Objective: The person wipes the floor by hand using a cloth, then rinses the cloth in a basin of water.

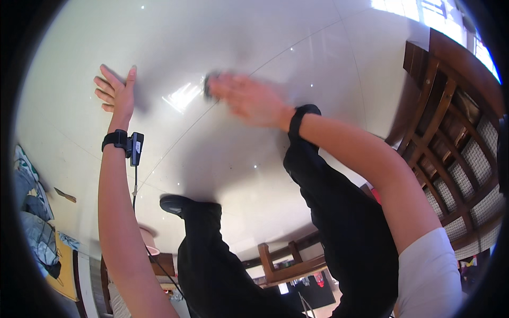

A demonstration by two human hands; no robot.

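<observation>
My left hand (118,89) is on or just above a pale, glossy tiled floor (222,159), its fingers spread and nothing in it. A black strap (115,138) with a small black device (136,149) and a cable sits on that wrist. To its right, my right hand (252,97) is blurred, reaching across the floor with a black band (295,124) at its wrist. A small dark object (208,85) lies at its fingertips; blur hides its kind and whether it is gripped. Between the hands is a bright patch (183,97), either glare or clear plastic.
My black-shod feet (177,204) stand on the floor. Wooden furniture with slats and woven panels (441,159) rises at the right. At the left lie a knife with a wooden handle (65,194) and heaped cloth (37,234). A pink container (149,240) stands behind my left forearm.
</observation>
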